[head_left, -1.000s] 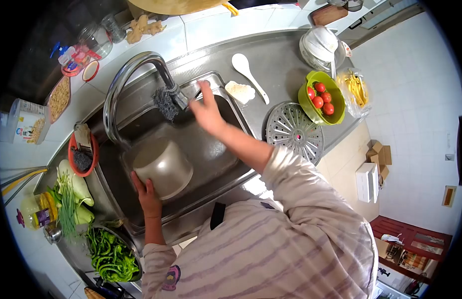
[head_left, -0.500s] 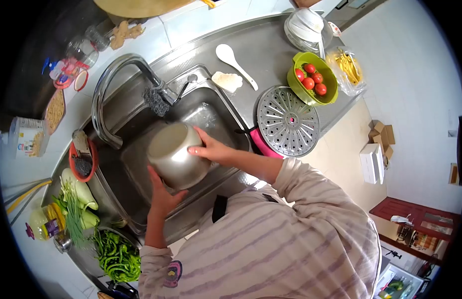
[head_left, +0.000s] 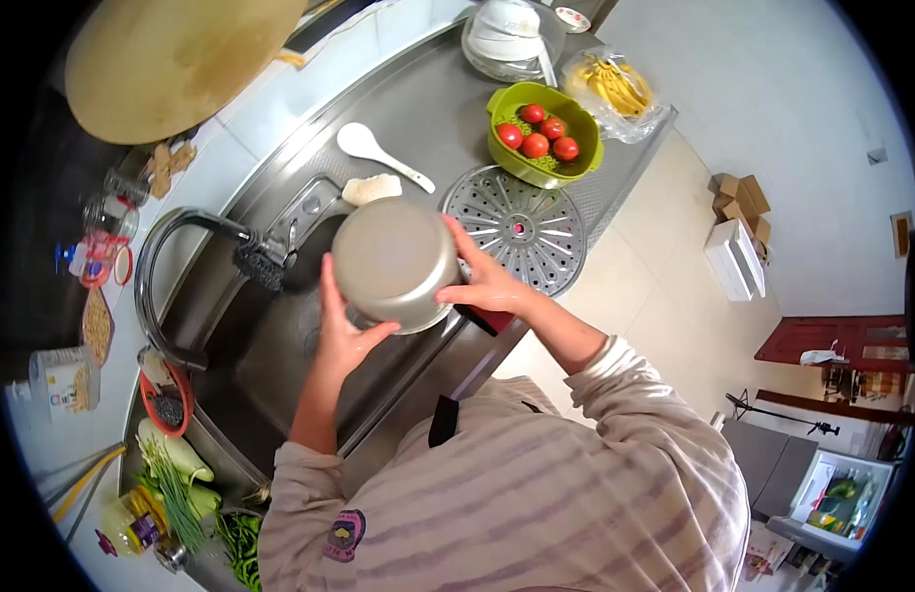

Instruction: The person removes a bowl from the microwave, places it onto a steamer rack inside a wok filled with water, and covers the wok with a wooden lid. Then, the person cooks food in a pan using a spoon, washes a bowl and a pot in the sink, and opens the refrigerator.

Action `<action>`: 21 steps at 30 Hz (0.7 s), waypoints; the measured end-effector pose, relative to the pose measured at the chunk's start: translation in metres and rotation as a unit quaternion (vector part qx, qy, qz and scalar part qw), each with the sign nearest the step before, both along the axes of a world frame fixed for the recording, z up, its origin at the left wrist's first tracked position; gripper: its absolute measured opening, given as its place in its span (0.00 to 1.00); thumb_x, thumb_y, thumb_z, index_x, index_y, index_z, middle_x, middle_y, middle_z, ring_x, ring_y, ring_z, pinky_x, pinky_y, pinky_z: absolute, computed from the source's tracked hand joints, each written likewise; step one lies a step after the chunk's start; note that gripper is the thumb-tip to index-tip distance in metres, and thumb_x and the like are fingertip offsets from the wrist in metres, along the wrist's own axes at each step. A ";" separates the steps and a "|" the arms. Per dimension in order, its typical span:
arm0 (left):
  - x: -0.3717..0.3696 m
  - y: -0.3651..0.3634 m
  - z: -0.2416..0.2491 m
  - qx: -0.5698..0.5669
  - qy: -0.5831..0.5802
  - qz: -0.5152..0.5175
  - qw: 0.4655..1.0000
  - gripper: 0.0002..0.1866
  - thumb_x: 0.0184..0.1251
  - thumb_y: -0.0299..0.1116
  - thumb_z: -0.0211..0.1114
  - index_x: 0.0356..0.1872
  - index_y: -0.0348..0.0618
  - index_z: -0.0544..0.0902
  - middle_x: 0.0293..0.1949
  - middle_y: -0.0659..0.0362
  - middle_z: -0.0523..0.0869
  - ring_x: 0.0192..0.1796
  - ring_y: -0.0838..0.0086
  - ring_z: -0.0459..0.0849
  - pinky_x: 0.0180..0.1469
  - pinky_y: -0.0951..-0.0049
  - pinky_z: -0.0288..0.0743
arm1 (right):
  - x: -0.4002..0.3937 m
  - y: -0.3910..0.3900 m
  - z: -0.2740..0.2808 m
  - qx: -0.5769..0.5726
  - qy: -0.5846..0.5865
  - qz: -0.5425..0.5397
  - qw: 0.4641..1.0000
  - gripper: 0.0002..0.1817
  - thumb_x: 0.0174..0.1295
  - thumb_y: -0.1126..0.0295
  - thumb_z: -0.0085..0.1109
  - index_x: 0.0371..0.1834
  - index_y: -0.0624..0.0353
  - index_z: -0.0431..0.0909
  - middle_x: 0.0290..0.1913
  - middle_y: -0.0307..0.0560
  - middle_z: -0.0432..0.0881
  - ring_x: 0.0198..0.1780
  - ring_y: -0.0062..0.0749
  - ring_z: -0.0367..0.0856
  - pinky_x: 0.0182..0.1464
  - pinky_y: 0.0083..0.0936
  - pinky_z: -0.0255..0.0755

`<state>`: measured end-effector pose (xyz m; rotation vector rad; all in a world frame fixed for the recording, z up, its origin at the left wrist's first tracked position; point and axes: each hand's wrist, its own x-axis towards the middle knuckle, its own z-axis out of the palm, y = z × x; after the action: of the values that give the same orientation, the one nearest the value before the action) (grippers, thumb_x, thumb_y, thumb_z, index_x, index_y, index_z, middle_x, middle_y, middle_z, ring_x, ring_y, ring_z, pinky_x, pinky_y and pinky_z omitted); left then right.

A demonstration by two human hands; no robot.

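A silvery metal pot (head_left: pixel 393 252) is held bottom up above the right part of the sink (head_left: pixel 280 365). My left hand (head_left: pixel 344 335) grips its left and lower side, thumb toward the rim. On the pot's right side, my right hand (head_left: pixel 487 281) is wrapped round it with the thumb across the wall. Just right of the pot lies a round perforated metal steamer plate (head_left: pixel 536 229) on the counter. Near the pot's top edge is a pale cloth or sponge (head_left: pixel 372 189), with a white spoon (head_left: pixel 364 145) behind it.
A curved faucet (head_left: pixel 153 286) arches over the sink's left side. On the counter, a green basket (head_left: pixel 576 163) holds several tomatoes, beside bagged bananas (head_left: pixel 615 87) and stacked white bowls (head_left: pixel 505 35). A red bowl (head_left: pixel 181 395) and green vegetables (head_left: pixel 240 543) are at the left.
Both hands have lifted the pot from over the sink's middle toward its right edge, and its bottom now faces the camera more squarely. The view has shifted and turned.
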<state>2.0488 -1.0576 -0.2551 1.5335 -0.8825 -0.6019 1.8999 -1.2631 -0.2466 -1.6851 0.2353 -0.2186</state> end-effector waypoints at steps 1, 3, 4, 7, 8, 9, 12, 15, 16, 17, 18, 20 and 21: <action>-0.001 -0.017 -0.002 0.011 -0.067 -0.024 0.997 0.64 0.36 0.34 0.80 0.71 0.41 0.40 0.69 0.44 0.53 0.69 0.56 0.57 0.68 0.59 0.56 | -0.014 -0.013 -0.001 -0.003 0.000 -0.015 1.000 0.61 0.45 0.55 0.73 0.73 0.62 0.36 0.72 0.60 0.48 0.73 0.42 0.46 0.72 0.34 0.43; -0.010 -0.054 0.000 0.020 -0.103 -0.052 0.993 0.64 0.35 0.35 0.80 0.71 0.42 0.41 0.69 0.44 0.52 0.69 0.54 0.57 0.68 0.58 0.55 | -0.040 -0.038 0.006 -0.009 0.003 -0.028 1.000 0.61 0.45 0.57 0.73 0.73 0.62 0.35 0.73 0.57 0.47 0.74 0.40 0.44 0.72 0.35 0.42; -0.018 -0.071 0.001 0.032 -0.136 -0.074 0.987 0.64 0.34 0.36 0.81 0.71 0.42 0.42 0.69 0.43 0.51 0.69 0.52 0.56 0.68 0.58 0.55 | -0.055 -0.049 -0.001 -0.021 0.012 -0.051 0.998 0.62 0.45 0.58 0.73 0.73 0.61 0.33 0.73 0.55 0.46 0.74 0.38 0.43 0.72 0.37 0.42; -0.038 -0.114 -0.001 0.049 -0.166 -0.115 0.978 0.64 0.36 0.37 0.80 0.72 0.44 0.41 0.69 0.44 0.52 0.70 0.52 0.54 0.70 0.58 0.52 | -0.090 -0.077 -0.004 0.002 0.057 -0.087 0.995 0.64 0.42 0.59 0.75 0.73 0.60 0.32 0.73 0.54 0.45 0.74 0.39 0.44 0.71 0.42 0.45; -0.045 -0.125 -0.004 0.049 -0.159 -0.128 0.978 0.64 0.37 0.38 0.79 0.72 0.45 0.40 0.70 0.43 0.50 0.71 0.51 0.52 0.70 0.57 0.51 | -0.099 -0.085 -0.007 0.001 0.057 -0.089 0.994 0.64 0.42 0.59 0.75 0.73 0.60 0.32 0.73 0.54 0.45 0.74 0.39 0.44 0.71 0.42 0.45; -0.051 -0.134 -0.009 0.047 -0.159 -0.130 0.978 0.64 0.37 0.38 0.79 0.72 0.45 0.40 0.70 0.43 0.50 0.71 0.51 0.52 0.70 0.57 0.51 | -0.108 -0.092 -0.011 0.017 0.074 -0.105 0.992 0.65 0.42 0.59 0.76 0.73 0.58 0.32 0.73 0.53 0.45 0.74 0.40 0.44 0.71 0.43 0.46; -0.062 -0.156 -0.029 0.039 -0.153 -0.161 0.974 0.64 0.38 0.38 0.79 0.71 0.44 0.38 0.71 0.43 0.47 0.73 0.52 0.48 0.71 0.58 0.50 | -0.123 -0.105 -0.018 0.041 0.106 -0.130 0.985 0.65 0.40 0.58 0.77 0.74 0.54 0.32 0.74 0.50 0.46 0.74 0.40 0.44 0.70 0.46 0.48; -0.068 -0.163 -0.043 0.046 -0.162 -0.169 0.971 0.63 0.39 0.37 0.78 0.71 0.43 0.38 0.71 0.44 0.47 0.73 0.52 0.47 0.71 0.59 0.49 | -0.130 -0.113 -0.027 0.040 0.131 -0.130 0.982 0.65 0.40 0.57 0.77 0.74 0.51 0.33 0.74 0.47 0.46 0.75 0.40 0.43 0.70 0.47 0.49; -0.068 -0.162 -0.047 0.061 -0.180 -0.173 0.966 0.63 0.41 0.35 0.77 0.71 0.44 0.36 0.72 0.44 0.45 0.73 0.52 0.47 0.71 0.59 0.52 | -0.131 -0.114 -0.031 0.035 0.140 -0.127 0.981 0.65 0.40 0.58 0.77 0.74 0.51 0.33 0.74 0.47 0.46 0.75 0.40 0.42 0.70 0.47 0.49; -0.068 -0.163 -0.049 0.059 -0.179 -0.171 0.967 0.63 0.41 0.35 0.77 0.71 0.44 0.36 0.72 0.44 0.45 0.73 0.52 0.47 0.71 0.59 0.52 | -0.130 -0.115 -0.029 0.029 0.149 -0.122 0.981 0.65 0.40 0.59 0.77 0.74 0.51 0.33 0.74 0.46 0.46 0.75 0.40 0.42 0.70 0.47 0.48; -0.067 -0.163 -0.051 0.050 -0.167 -0.175 0.969 0.61 0.42 0.34 0.76 0.72 0.46 0.37 0.72 0.44 0.44 0.73 0.52 0.47 0.71 0.59 0.51 | -0.128 -0.113 -0.023 0.056 0.154 -0.131 0.978 0.65 0.39 0.60 0.78 0.74 0.54 0.34 0.74 0.50 0.45 0.74 0.40 0.42 0.71 0.43 0.45; -0.065 -0.157 -0.053 0.047 -0.152 -0.165 0.973 0.60 0.43 0.33 0.75 0.72 0.48 0.38 0.72 0.45 0.44 0.73 0.52 0.47 0.71 0.58 0.51 | -0.134 -0.121 -0.020 -0.053 0.176 -0.113 0.976 0.65 0.39 0.61 0.77 0.74 0.56 0.34 0.74 0.52 0.45 0.74 0.41 0.42 0.72 0.41 0.44; -0.063 -0.151 -0.050 0.056 -0.137 -0.159 0.976 0.58 0.45 0.33 0.74 0.72 0.49 0.40 0.72 0.45 0.44 0.73 0.52 0.47 0.71 0.58 0.51 | -0.127 -0.121 -0.011 -0.159 0.188 -0.092 0.965 0.64 0.39 0.61 0.77 0.73 0.58 0.35 0.74 0.55 0.45 0.74 0.42 0.42 0.72 0.38 0.43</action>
<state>1.9860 -1.2083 -0.3056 1.6133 -1.3411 -0.6868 1.7731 -1.3837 -0.2578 -2.0202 0.6715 -0.0729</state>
